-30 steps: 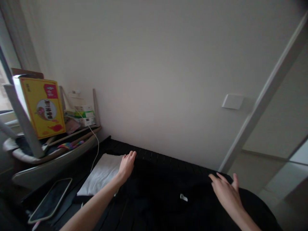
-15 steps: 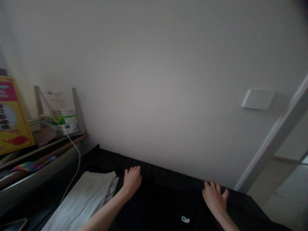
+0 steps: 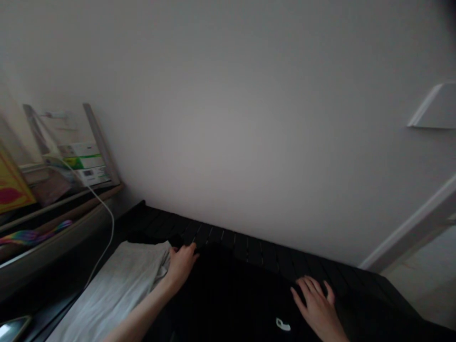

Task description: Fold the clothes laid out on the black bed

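Black cloth with a small white mark (image 3: 283, 325), looking like a garment, is spread over a black slatted surface (image 3: 249, 247). My left hand (image 3: 181, 267) is closed at the cloth's far left part, its fingers curled down beside a folded light grey cloth (image 3: 121, 275). Dark fabric hides what lies under those fingertips. Toward the cloth's right side, my right hand (image 3: 316, 304) rests palm down with its fingers spread. The black cloth's outline blends into the dark surface below.
A plain wall (image 3: 228, 142) rises directly behind the black surface. At the left, a shelf holds stacked small boxes (image 3: 89, 164) and a yellow package (image 3: 12, 185). A white cable (image 3: 113, 223) hangs down there. A phone-like object (image 3: 14, 328) lies lower left.
My left hand has moved left, up against the grey cloth. My right hand has drawn back a little from the far edge, fingers spreading. The view has swung slightly.
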`<state>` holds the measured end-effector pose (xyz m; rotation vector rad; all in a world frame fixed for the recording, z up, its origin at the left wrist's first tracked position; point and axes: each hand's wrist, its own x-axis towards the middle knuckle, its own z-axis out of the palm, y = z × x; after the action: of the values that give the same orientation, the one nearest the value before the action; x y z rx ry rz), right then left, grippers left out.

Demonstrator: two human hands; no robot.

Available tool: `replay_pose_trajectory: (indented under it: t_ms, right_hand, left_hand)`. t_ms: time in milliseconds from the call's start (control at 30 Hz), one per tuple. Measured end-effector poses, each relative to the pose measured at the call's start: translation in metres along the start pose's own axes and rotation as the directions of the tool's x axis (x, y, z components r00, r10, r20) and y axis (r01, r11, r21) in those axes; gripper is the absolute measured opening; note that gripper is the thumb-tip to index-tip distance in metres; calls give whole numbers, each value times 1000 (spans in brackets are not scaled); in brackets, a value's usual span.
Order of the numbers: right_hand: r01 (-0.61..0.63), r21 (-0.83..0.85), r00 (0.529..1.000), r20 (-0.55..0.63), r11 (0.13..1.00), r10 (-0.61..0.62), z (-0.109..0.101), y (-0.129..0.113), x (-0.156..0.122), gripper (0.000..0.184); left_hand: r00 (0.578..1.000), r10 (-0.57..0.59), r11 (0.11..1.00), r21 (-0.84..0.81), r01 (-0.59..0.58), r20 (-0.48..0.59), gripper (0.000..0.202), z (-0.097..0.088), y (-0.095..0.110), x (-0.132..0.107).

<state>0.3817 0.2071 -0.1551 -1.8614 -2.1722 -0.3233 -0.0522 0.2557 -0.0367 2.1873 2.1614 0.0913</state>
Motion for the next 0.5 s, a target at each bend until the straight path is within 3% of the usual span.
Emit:
replay_pose_trajectory:
  t_ms: [167, 267, 367, 500]
  right_hand:
    - [77, 72, 993, 80, 994, -82, -2, 20, -10, 47]
    - [28, 70, 992, 118, 997, -36, -4, 27, 2, 34]
    - [-120, 59, 989, 95, 991, 114, -12, 35, 36, 30]
    - [-357, 19, 934, -24, 934, 357, -22, 39, 86, 36]
  left_hand:
    - [994, -1, 998, 69, 8, -113, 22, -18, -50, 28]
    - [984, 90, 991, 110, -74, -154, 17, -18, -65, 41]
    - [969, 177, 980, 122, -157, -173, 16, -18, -67, 53]
    - [965, 135, 985, 136, -106, -226, 22, -22, -52, 66]
